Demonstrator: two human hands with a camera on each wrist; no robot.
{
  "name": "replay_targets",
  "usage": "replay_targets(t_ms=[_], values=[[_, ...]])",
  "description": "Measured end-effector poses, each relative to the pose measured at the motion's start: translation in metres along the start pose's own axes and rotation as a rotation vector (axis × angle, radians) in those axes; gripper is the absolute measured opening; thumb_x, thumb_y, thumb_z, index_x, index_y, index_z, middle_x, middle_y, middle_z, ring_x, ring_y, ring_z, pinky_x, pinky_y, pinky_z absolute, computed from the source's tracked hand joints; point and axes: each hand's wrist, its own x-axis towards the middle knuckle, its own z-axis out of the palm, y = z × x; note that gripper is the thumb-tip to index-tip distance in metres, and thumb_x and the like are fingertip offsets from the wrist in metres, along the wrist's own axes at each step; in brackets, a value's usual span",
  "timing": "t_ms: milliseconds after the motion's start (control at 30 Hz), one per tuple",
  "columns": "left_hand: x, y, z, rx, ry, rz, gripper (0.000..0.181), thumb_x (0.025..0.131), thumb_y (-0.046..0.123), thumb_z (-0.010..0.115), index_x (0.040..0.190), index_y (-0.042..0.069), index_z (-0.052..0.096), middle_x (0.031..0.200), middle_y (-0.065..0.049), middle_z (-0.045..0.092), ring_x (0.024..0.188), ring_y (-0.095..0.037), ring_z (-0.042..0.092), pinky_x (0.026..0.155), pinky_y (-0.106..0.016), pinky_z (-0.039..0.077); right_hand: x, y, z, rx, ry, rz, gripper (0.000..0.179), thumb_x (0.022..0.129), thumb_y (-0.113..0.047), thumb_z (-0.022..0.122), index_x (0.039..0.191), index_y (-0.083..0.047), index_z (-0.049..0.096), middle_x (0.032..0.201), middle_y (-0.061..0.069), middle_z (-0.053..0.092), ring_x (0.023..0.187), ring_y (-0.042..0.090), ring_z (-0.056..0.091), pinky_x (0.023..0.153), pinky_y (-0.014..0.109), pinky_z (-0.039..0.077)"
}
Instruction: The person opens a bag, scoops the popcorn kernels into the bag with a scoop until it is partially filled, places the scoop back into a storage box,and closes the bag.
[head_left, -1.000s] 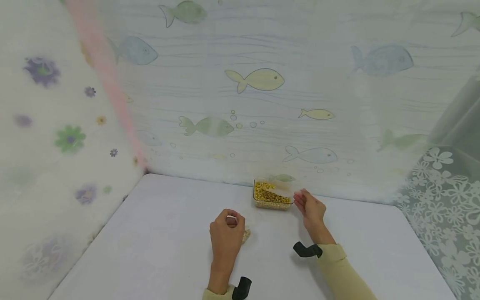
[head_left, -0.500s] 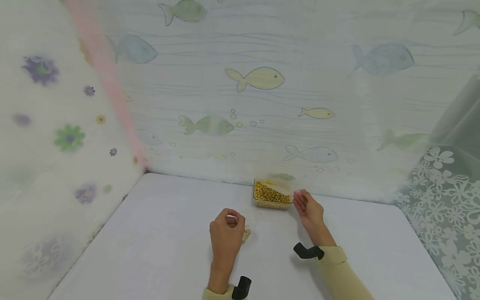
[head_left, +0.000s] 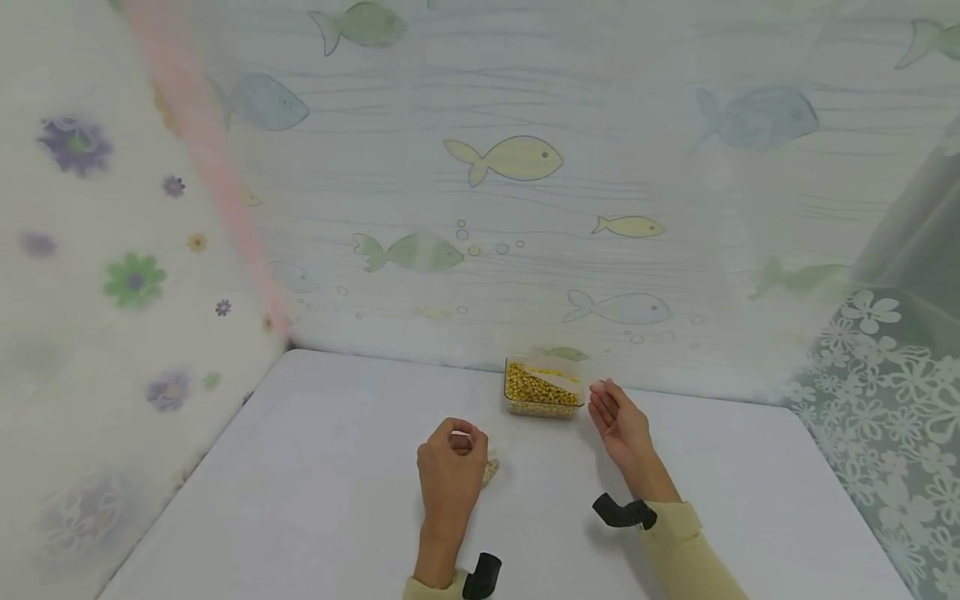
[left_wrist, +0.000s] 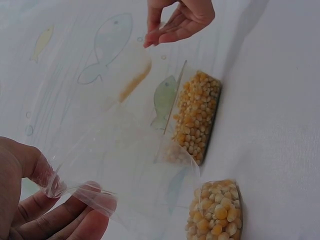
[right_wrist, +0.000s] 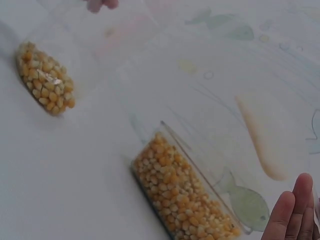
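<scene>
My left hand (head_left: pixel 452 462) pinches the top of a clear plastic bag (left_wrist: pixel 127 150) between thumb and fingers. Corn kernels (left_wrist: pixel 216 212) fill the bag's lower end, which rests on the table. Beyond it, a clear rectangular container (head_left: pixel 543 410) is full of yellow kernels. At that container's right side, my right hand (head_left: pixel 622 425) pinches one end of a thin translucent piece (left_wrist: pixel 135 82) with a tan curved edge. This piece hangs over the container; its outline is too faint to tell its kind. In the right wrist view, only the fingertips (right_wrist: pixel 295 207) show.
A white table (head_left: pixel 322 467) lies under everything. Its back edge meets a fish-patterned wall covering (head_left: pixel 517 158) close behind the container. Flowered fabric (head_left: pixel 135 279) rises at the left, and lace (head_left: pixel 892 433) hangs at the right. Each wrist carries a black mount (head_left: pixel 624 511).
Over the container, the translucent piece has shifted slightly in angle. My right hand has moved a little to the right, and the left keeps its pinch on the bag. The view has shifted slightly.
</scene>
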Motion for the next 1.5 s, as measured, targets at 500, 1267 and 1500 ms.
replay_targets(t_ms=[500,1267,1500], values=[[0.001,-0.001,-0.001,0.013,-0.004,-0.033,0.007,0.086,0.005,0.069,0.08,0.009,0.069,0.06,0.002,0.067,0.053,-0.002,0.063,0.061,-0.028,0.054,-0.024,0.014,0.007,-0.043,-0.127,-0.024,0.022,0.108,-0.019,0.051,0.093,-0.017,0.068,0.078,-0.003,0.075,0.073,0.005,0.071,0.076,0.018,0.057],[0.002,-0.002,0.0,0.051,-0.001,-0.021,0.008,0.088,0.007,0.069,0.08,0.01,0.068,0.061,0.003,0.067,0.055,-0.004,0.063,0.059,-0.027,0.053,-0.045,0.034,0.007,-0.296,-0.179,-0.02,0.03,0.107,-0.014,0.05,0.086,-0.017,0.071,0.074,-0.006,0.074,0.072,0.005,0.07,0.076,0.02,0.057],[0.002,-0.001,0.002,0.099,-0.03,-0.03,0.008,0.093,0.01,0.066,0.086,0.011,0.066,0.066,0.002,0.068,0.058,-0.006,0.063,0.059,-0.03,0.052,-0.047,0.038,0.011,-0.357,-0.15,-0.086,0.024,0.104,-0.015,0.056,0.087,-0.016,0.074,0.076,-0.005,0.074,0.074,0.005,0.071,0.076,0.022,0.058]])
